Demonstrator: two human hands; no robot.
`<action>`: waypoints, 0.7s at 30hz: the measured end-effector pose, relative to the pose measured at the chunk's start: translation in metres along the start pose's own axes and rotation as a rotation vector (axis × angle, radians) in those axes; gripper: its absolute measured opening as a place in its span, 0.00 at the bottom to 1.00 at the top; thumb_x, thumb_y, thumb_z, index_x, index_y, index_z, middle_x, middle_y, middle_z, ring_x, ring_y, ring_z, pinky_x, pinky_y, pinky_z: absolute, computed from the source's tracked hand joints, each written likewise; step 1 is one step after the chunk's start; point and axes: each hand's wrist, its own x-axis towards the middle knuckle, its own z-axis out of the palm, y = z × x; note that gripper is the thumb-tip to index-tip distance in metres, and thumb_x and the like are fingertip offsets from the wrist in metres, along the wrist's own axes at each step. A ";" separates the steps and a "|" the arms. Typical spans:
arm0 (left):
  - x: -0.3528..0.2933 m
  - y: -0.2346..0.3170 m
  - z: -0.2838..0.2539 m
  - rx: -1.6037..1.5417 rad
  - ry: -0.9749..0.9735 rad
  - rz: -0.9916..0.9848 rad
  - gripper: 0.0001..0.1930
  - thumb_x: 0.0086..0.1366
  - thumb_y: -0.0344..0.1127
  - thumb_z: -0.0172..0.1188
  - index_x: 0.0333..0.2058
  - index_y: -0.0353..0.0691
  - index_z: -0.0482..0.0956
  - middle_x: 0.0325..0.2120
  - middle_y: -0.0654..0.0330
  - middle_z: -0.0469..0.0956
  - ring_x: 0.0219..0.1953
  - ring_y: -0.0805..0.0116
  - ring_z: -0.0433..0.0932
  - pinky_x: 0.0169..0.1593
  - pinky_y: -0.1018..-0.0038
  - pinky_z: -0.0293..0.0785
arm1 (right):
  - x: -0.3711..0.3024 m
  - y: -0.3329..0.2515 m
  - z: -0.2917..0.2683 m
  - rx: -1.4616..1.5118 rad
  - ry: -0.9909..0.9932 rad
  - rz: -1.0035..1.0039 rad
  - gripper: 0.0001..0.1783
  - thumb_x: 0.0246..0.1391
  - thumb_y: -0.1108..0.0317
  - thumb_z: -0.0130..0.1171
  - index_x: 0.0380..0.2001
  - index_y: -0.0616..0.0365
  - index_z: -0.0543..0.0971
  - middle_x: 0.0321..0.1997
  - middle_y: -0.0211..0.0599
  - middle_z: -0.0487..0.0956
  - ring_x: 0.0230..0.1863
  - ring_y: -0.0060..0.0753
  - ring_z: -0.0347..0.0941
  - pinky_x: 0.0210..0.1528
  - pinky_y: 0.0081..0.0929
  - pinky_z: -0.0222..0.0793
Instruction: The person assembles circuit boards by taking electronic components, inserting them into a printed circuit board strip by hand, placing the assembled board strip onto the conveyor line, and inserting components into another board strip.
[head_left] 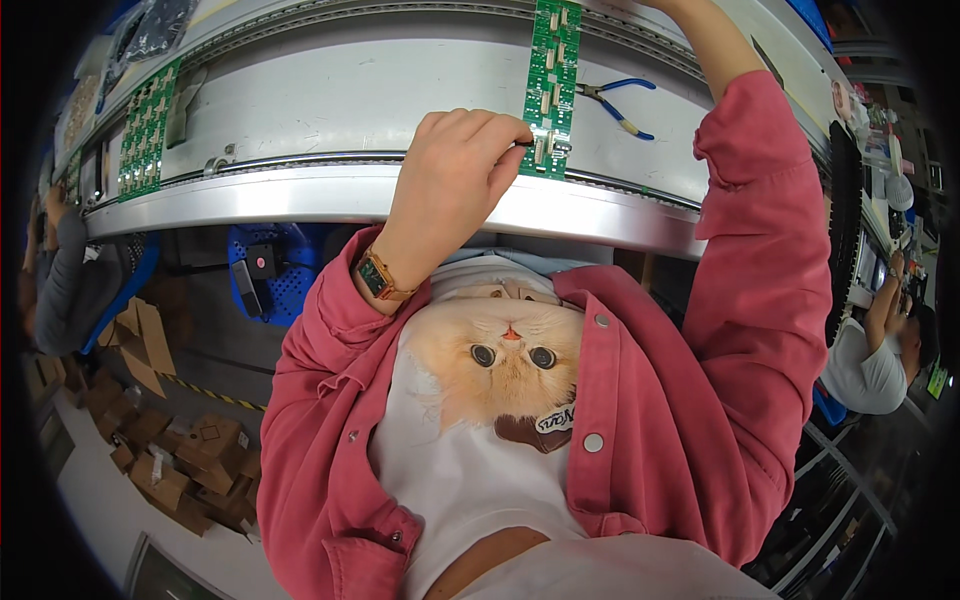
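Observation:
My left hand (455,160) is closed in a pinch at the near end of a long green circuit board (549,92). A small dark bit shows at its fingertips, too small to name. The board lies across the conveyor rails and carries rows of pale connectors. My right hand (655,3) reaches past the far side of the line, where the picture's upper edge cuts it off and hides its fingers. Just right of the board, blue-handled pliers (622,95) lie with their handles spread.
Another green board panel (148,135) sits on the line at the left. A metal rail (400,205) edges the near side. Below it stands a blue perforated stool (290,275). Cardboard boxes (205,450) fill the lower left. Other people work at far left and right (870,360).

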 end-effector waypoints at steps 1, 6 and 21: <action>-0.003 0.001 -0.004 0.042 0.002 0.005 0.06 0.54 0.28 0.60 0.32 0.43 0.76 0.26 0.65 0.76 0.29 0.68 0.71 0.43 0.74 0.64 | 0.005 -0.004 -0.002 -0.006 -0.005 -0.011 0.14 0.46 0.73 0.51 0.38 0.62 0.76 0.42 0.51 0.76 0.43 0.54 0.71 0.48 0.37 0.68; 0.000 0.005 -0.001 0.094 -0.001 0.064 0.08 0.52 0.26 0.61 0.32 0.42 0.78 0.26 0.67 0.78 0.28 0.69 0.72 0.44 0.74 0.65 | 0.005 0.005 -0.001 0.054 0.011 0.011 0.11 0.45 0.74 0.49 0.32 0.64 0.77 0.38 0.52 0.77 0.40 0.56 0.72 0.46 0.39 0.68; -0.002 0.012 0.003 0.123 -0.017 -0.001 0.07 0.51 0.25 0.61 0.30 0.42 0.78 0.27 0.67 0.79 0.26 0.70 0.73 0.44 0.75 0.66 | 0.001 -0.010 0.007 0.050 0.148 0.149 0.07 0.43 0.74 0.50 0.24 0.63 0.78 0.32 0.52 0.78 0.34 0.56 0.72 0.42 0.39 0.69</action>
